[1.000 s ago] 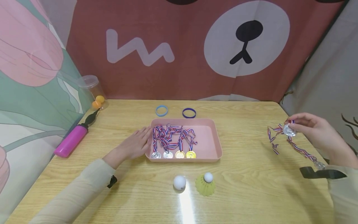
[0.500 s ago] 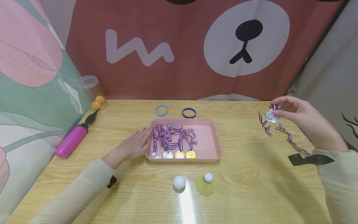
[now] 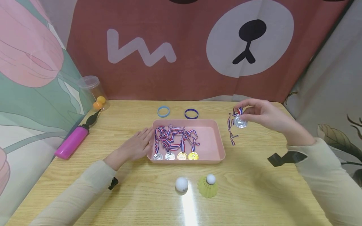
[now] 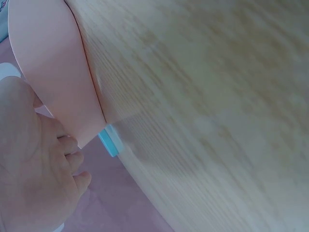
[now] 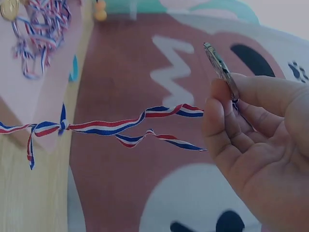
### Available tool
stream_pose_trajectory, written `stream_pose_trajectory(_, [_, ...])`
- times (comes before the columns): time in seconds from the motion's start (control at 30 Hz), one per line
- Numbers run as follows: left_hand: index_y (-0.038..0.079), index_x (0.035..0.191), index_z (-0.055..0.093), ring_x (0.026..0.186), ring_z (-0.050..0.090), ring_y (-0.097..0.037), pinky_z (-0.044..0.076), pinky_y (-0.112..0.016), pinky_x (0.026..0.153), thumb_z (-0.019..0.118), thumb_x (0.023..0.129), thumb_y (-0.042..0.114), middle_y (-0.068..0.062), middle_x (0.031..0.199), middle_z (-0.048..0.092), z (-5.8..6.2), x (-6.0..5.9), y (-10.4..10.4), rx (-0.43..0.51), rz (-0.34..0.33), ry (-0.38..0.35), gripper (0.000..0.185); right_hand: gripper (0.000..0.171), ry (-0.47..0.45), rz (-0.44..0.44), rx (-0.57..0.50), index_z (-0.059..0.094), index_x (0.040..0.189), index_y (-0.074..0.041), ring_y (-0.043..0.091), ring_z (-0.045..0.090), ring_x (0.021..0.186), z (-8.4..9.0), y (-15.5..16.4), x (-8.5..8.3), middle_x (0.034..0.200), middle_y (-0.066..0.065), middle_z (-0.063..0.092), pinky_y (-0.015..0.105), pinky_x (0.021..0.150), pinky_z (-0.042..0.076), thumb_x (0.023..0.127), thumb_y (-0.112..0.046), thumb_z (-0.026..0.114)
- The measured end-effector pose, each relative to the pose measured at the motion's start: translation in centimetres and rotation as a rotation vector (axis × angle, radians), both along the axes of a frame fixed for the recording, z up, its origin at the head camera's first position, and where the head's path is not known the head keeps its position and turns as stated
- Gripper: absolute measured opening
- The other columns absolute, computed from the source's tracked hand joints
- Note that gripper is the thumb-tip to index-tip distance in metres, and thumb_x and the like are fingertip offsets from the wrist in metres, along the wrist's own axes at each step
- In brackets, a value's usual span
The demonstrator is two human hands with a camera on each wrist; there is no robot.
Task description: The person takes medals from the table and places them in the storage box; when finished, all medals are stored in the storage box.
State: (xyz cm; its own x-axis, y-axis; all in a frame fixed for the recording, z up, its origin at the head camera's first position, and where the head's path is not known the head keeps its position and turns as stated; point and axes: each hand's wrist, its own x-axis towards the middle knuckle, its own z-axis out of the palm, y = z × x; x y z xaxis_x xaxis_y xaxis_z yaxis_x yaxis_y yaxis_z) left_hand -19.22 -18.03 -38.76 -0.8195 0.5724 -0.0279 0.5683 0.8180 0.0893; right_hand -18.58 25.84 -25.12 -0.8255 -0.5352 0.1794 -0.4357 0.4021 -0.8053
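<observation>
Right hand (image 3: 266, 116) pinches silver medal (image 3: 240, 121), ribbon (image 3: 231, 131) dangling below, tray (image 3: 217, 138) just left of it. Left hand (image 3: 135, 146) flat, relaxed against tray's far side.

A: Where does the head view look from?
B: From above the near edge of the bench (image 3: 254, 188), facing forward and down at the pink tray (image 3: 215, 131).
A: And the wrist views?
B: Very close. The left one hugs the tray's wall (image 4: 53, 72); the right faces the backdrop past its fingers (image 5: 219, 121), with the tray (image 5: 29, 104) at its left edge.
</observation>
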Motion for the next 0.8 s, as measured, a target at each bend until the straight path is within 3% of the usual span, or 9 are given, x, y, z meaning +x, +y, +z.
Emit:
stream_pose_trajectory(0.13, [-0.005, 0.144, 0.018, 0.135, 0.013, -0.036, 0.015, -0.048, 0.109, 0.03, 0.099, 0.026, -0.02, 0.149, 0.015, 0.1, 0.0, 0.0, -0.002, 0.0, 0.0, 0.056, 0.032, -0.021, 0.086, -0.032, 0.055, 0.119, 0.0, 0.02, 0.063, 0.082, -0.2, -1.8, -0.3, 0.104, 0.021, 0.058, 0.028, 0.074, 0.053, 0.088, -0.003, 0.06])
stream_pose_trajectory(0.4, [-0.005, 0.144, 0.018, 0.135, 0.014, -0.036, 0.016, -0.048, 0.109, 0.029, 0.099, 0.027, -0.02, 0.149, 0.015, 0.1, 0.1, 0.0, -0.011, -0.001, 0.004, 0.056, 0.034, -0.086, 0.107, 0.026, 0.053, 0.121, 0.0, 0.023, 0.064, 0.082, -0.9, -4.5, -1.1, 0.103, 0.017, 0.062, 0.032, 0.077, 0.052, 0.088, -0.006, 0.061])
stream_pose_trajectory(0.7, [-0.005, 0.144, 0.017, 0.135, 0.013, -0.036, 0.015, -0.048, 0.109, 0.029, 0.099, 0.027, -0.02, 0.149, 0.014, 0.3, 0.1, 0.0, -0.011, 0.004, -0.008, 0.056, 0.036, -0.177, 0.124, 0.078, 0.052, 0.124, -0.001, 0.022, 0.063, 0.089, -4.1, -7.0, -2.9, 0.125, 0.015, 0.051, 0.036, 0.081, 0.051, 0.089, -0.002, 0.058])
stream_pose_trajectory(0.8, [-0.004, 0.144, 0.017, 0.136, 0.013, -0.036, 0.015, -0.048, 0.109, 0.029, 0.099, 0.028, -0.019, 0.149, 0.014, 0.2, 0.0, 0.0, -0.013, 0.003, -0.007, 0.056, 0.039, -0.21, 0.099, 0.109, 0.051, 0.127, -0.002, 0.022, 0.062, 0.092, -5.4, -7.6, -3.4, 0.126, 0.016, 0.05, 0.037, 0.082, 0.05, 0.089, -0.004, 0.058])
